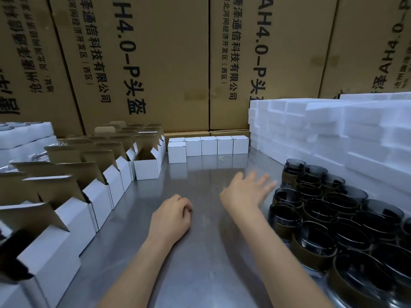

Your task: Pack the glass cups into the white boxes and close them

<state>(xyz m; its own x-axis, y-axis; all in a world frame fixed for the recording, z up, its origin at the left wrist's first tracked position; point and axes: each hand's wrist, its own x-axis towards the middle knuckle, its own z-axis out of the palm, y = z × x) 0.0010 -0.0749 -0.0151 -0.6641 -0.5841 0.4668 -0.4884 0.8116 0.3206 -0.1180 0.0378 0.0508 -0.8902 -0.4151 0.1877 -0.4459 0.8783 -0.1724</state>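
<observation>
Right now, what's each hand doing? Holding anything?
Left hand: fingers curled into a loose fist, resting on the metal table, holding nothing visible.
Right hand: open, fingers spread, empty, reaching toward the glass cups; slightly motion-blurred.

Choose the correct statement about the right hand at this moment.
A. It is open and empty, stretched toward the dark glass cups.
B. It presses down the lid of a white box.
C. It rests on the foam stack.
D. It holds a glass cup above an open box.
A: the right hand has spread fingers, holds nothing, and points toward the glass cups.
</observation>
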